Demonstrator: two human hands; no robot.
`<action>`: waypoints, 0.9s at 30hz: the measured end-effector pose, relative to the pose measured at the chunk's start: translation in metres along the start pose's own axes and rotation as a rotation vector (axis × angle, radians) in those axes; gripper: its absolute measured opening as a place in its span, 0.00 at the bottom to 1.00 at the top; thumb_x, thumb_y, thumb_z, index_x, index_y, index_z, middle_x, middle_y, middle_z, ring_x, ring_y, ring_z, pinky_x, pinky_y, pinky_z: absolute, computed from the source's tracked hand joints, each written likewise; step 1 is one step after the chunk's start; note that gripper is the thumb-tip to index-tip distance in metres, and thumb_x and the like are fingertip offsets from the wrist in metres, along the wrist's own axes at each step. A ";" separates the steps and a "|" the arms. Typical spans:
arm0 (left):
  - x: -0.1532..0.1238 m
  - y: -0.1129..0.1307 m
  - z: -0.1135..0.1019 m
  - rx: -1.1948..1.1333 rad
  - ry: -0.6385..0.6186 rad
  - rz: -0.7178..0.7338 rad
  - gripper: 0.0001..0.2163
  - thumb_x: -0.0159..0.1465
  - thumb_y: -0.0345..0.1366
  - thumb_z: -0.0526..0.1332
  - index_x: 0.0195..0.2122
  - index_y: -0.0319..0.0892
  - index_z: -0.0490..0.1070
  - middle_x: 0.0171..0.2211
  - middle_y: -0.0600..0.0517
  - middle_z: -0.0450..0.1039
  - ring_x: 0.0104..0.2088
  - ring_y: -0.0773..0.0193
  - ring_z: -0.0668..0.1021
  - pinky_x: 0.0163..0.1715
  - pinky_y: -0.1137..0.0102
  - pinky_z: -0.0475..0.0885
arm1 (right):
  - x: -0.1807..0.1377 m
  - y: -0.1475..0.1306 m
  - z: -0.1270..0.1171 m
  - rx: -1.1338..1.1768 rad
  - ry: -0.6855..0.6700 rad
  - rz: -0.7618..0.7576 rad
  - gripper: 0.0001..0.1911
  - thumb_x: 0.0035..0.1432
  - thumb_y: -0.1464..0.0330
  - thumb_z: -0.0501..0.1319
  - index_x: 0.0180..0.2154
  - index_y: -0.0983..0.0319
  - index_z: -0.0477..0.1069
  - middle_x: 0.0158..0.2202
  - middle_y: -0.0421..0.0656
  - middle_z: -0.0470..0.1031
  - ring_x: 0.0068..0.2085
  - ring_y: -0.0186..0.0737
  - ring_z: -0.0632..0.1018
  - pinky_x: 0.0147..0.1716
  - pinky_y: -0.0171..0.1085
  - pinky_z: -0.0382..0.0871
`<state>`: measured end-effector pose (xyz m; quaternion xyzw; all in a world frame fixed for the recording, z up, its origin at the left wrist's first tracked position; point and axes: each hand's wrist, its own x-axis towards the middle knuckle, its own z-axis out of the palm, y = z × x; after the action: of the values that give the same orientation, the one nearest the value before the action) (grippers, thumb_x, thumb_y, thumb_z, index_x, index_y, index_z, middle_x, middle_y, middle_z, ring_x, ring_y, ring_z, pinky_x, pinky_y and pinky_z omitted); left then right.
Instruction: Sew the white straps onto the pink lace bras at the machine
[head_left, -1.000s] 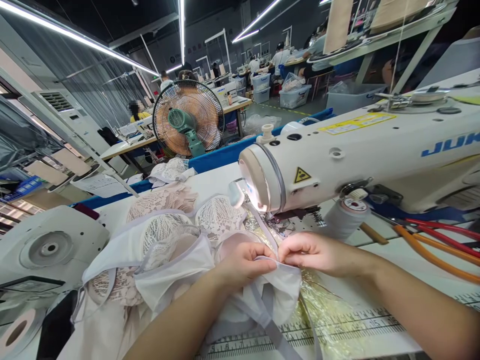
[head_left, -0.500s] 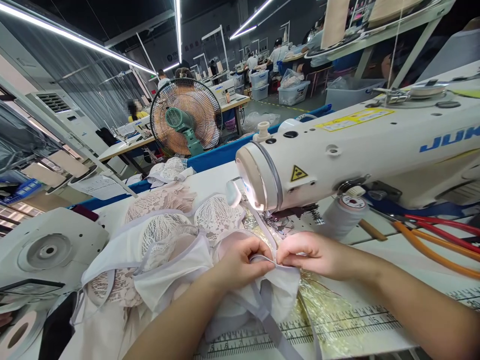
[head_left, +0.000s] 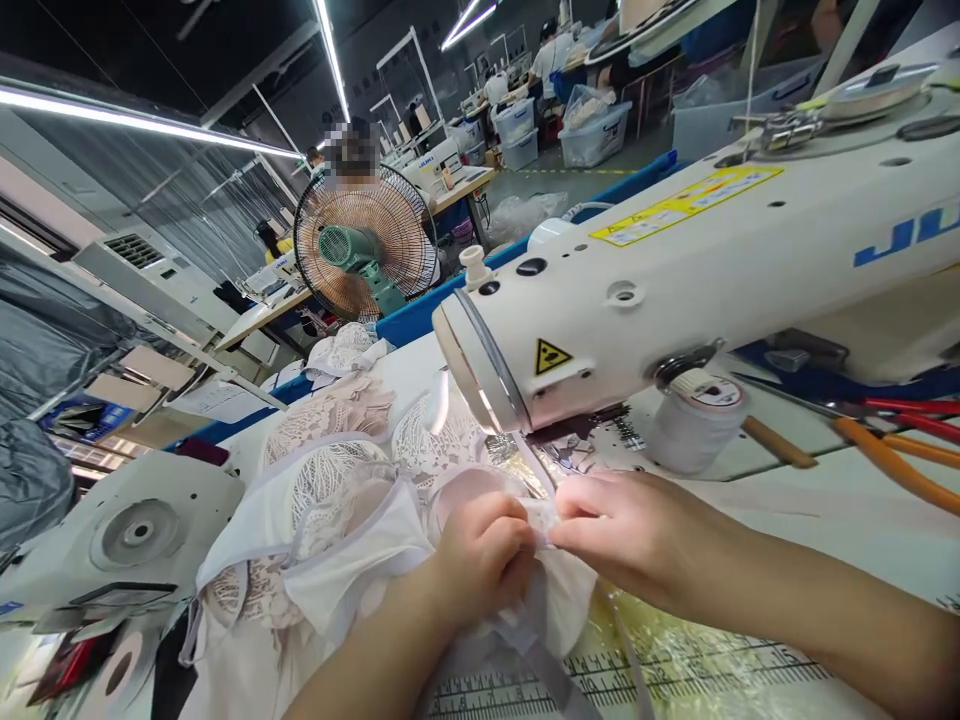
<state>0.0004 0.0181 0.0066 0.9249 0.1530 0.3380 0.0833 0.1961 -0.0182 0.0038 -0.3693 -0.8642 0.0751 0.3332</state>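
My left hand (head_left: 484, 555) is closed, its fingers curled on the edge of a white bra (head_left: 574, 600) with pale lilac trim. My right hand (head_left: 622, 525) pinches the same edge just to the right, close to the left hand. Both are in front of the sewing machine (head_left: 637, 280), a little nearer than its lit needle area. A lilac strap (head_left: 551, 675) hangs below the hands, and a narrow strip runs up toward the machine head. The fingertips hide the exact spot being gripped. More lace bras (head_left: 337, 485) lie heaped left of my left hand.
A thread cone (head_left: 694, 425) stands under the machine arm, with orange-handled scissors (head_left: 896, 465) to its right. Printed ruler markings (head_left: 652, 665) run along the near table edge. Another machine (head_left: 127, 530) sits at left. Beyond the table are a fan (head_left: 367, 240), plastic bins (head_left: 596, 130) and people.
The view has shifted, so the machine appears larger and farther left. My left hand has rolled inward, its fingers now curled with the thumb tucked out of sight. The right hand keeps its pinch.
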 end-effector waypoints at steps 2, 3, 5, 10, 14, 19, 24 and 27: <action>-0.002 0.001 0.000 0.023 0.016 -0.010 0.06 0.55 0.23 0.52 0.30 0.42 0.59 0.25 0.53 0.64 0.24 0.69 0.65 0.22 0.74 0.62 | 0.001 -0.002 -0.002 0.069 -0.035 0.003 0.14 0.61 0.69 0.48 0.28 0.61 0.69 0.24 0.41 0.66 0.26 0.34 0.65 0.24 0.33 0.54; -0.002 0.002 0.000 0.032 0.021 -0.014 0.06 0.55 0.24 0.52 0.30 0.42 0.59 0.26 0.53 0.64 0.24 0.68 0.66 0.22 0.74 0.62 | 0.002 -0.002 -0.002 0.117 -0.046 0.016 0.13 0.61 0.69 0.48 0.29 0.61 0.69 0.25 0.41 0.66 0.26 0.35 0.65 0.25 0.33 0.55; -0.004 0.003 0.000 0.045 0.031 -0.021 0.07 0.55 0.24 0.53 0.30 0.42 0.59 0.26 0.52 0.64 0.24 0.68 0.66 0.22 0.74 0.62 | 0.003 -0.003 -0.004 0.228 -0.042 0.053 0.11 0.60 0.68 0.50 0.29 0.62 0.68 0.25 0.42 0.67 0.26 0.35 0.66 0.25 0.33 0.58; -0.007 0.004 0.003 0.042 0.080 -0.033 0.07 0.54 0.24 0.53 0.30 0.43 0.58 0.25 0.53 0.63 0.24 0.68 0.66 0.21 0.74 0.62 | 0.005 -0.003 -0.005 0.491 -0.052 0.045 0.09 0.59 0.70 0.52 0.30 0.61 0.69 0.26 0.41 0.70 0.30 0.34 0.70 0.29 0.32 0.63; -0.007 0.004 0.006 0.015 0.116 -0.061 0.08 0.53 0.23 0.54 0.28 0.43 0.57 0.25 0.54 0.63 0.23 0.69 0.66 0.21 0.75 0.62 | 0.005 -0.003 -0.006 0.545 -0.076 0.021 0.09 0.60 0.70 0.53 0.32 0.61 0.71 0.29 0.42 0.72 0.31 0.34 0.72 0.30 0.32 0.64; -0.006 0.004 0.007 -0.022 0.154 -0.091 0.08 0.52 0.23 0.54 0.27 0.43 0.57 0.25 0.54 0.62 0.23 0.69 0.66 0.20 0.75 0.63 | 0.004 -0.002 -0.004 0.460 -0.022 -0.032 0.11 0.60 0.70 0.52 0.33 0.60 0.72 0.29 0.42 0.71 0.28 0.33 0.70 0.27 0.31 0.62; -0.007 0.003 0.008 -0.033 0.163 -0.095 0.08 0.52 0.23 0.53 0.27 0.43 0.56 0.24 0.54 0.62 0.23 0.69 0.65 0.20 0.75 0.61 | 0.004 -0.001 -0.003 0.440 0.008 -0.021 0.11 0.61 0.69 0.52 0.34 0.60 0.73 0.30 0.43 0.72 0.30 0.33 0.71 0.28 0.32 0.64; -0.008 0.002 0.009 -0.043 0.163 -0.102 0.07 0.52 0.24 0.53 0.27 0.43 0.56 0.24 0.54 0.63 0.23 0.69 0.66 0.20 0.75 0.62 | 0.005 0.001 -0.003 0.459 -0.004 -0.023 0.10 0.60 0.70 0.52 0.33 0.60 0.72 0.31 0.44 0.73 0.31 0.34 0.73 0.30 0.32 0.65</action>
<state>0.0013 0.0130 -0.0042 0.8832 0.1991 0.4108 0.1074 0.1963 -0.0147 0.0086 -0.2740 -0.8292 0.2667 0.4076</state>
